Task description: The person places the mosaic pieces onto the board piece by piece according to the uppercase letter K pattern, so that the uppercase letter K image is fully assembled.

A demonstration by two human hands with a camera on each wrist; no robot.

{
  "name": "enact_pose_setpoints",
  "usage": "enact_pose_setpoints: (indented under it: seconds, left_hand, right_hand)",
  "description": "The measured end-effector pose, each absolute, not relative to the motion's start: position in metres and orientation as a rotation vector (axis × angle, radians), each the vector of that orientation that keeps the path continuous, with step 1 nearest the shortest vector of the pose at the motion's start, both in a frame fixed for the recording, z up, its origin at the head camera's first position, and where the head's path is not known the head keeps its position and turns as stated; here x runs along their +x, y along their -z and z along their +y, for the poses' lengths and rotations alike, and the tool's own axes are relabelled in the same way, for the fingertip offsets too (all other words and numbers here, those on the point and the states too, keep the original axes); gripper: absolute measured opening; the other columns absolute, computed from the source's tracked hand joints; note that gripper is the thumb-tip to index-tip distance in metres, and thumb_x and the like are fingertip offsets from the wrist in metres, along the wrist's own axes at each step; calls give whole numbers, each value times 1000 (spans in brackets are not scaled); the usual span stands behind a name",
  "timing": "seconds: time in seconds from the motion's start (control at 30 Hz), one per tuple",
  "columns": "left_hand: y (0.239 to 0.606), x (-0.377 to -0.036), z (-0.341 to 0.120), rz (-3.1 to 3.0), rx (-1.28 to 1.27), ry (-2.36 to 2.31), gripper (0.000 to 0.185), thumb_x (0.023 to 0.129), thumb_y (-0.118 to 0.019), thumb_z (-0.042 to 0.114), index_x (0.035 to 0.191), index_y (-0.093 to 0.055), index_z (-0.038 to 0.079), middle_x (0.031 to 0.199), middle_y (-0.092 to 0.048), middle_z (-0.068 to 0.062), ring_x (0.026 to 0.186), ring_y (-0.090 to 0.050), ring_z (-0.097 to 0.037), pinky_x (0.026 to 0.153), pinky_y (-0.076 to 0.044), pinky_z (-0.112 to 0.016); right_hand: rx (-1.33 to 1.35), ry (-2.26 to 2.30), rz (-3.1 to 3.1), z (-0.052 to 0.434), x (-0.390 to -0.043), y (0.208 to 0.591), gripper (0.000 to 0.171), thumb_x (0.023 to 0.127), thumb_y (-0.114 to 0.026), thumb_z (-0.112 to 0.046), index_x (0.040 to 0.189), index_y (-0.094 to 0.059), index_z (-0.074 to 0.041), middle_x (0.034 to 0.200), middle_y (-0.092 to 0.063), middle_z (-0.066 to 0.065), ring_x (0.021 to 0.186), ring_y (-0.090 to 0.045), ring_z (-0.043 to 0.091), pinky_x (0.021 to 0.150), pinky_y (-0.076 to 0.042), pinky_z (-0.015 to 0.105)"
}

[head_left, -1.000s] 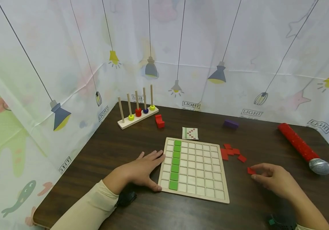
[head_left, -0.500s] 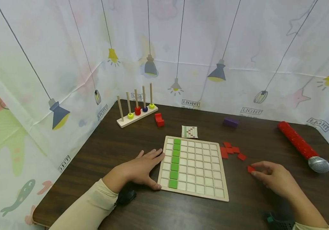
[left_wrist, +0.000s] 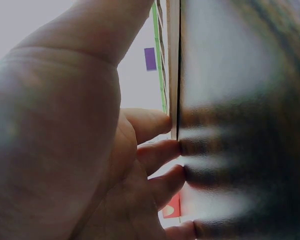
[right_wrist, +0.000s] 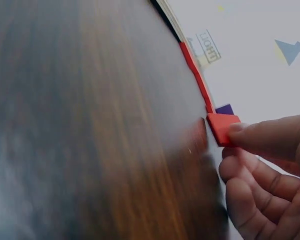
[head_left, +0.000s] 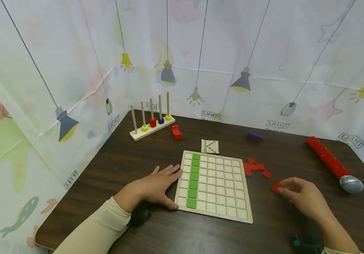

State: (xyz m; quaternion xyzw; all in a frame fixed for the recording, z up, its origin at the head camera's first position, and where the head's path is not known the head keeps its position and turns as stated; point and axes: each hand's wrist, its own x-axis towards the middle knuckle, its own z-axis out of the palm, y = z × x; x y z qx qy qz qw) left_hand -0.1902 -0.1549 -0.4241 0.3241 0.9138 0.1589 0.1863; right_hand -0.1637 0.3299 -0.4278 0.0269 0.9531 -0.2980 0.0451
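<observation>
A wooden grid board [head_left: 213, 214] lies on the dark table, its second column filled with green square tiles [head_left: 193, 185]. My left hand [head_left: 154, 187] has its fingers spread along the board's left edge, thumb at the near corner; the left wrist view shows the fingertips [left_wrist: 176, 172] down on the table. To the board's right, my right hand [head_left: 305, 197] pinches a red square tile [right_wrist: 223, 129] between thumb and index finger, one edge tipped up. Several loose red tiles [head_left: 253, 165] lie just beyond the board's right edge. Behind the board is a small pattern card [head_left: 210, 146].
A peg stand with coloured beads [head_left: 152, 128] and a red block [head_left: 177, 132] are at the back left. A purple block [head_left: 255, 137] lies at the back, and a red microphone [head_left: 331, 158] at the far right. A printed curtain [head_left: 220, 56] hangs behind the table.
The red tile in my right hand has shifted very slightly left and tipped. My left hand stays at the board's edge, and the board has not moved.
</observation>
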Motion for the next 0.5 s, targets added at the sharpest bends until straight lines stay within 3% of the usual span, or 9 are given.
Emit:
enact_pose_setpoints:
  seconds: [0.27, 0.5]
  left_hand:
    - [422, -194, -154, 2566, 913, -417, 117, 80, -78, 65, 166, -14, 17, 171, -6, -2, 155, -5, -22, 120, -3, -58]
    - [424, -192, -156, 2567, 917, -426, 118, 80, -77, 67, 166, -14, 18, 171, -5, -2, 155, -4, -21, 120, -4, -58]
  right_hand:
    - [78, 1091, 2824, 305, -177, 424, 48, 97, -71, -41, 127, -69, -3, 106, -73, 11, 84, -68, 22, 67, -56, 34]
    - [-25, 1162, 2762, 270, -205, 418, 42, 97, -72, -35, 125, -69, -4, 107, -72, 10, 88, -67, 23, 72, -57, 34]
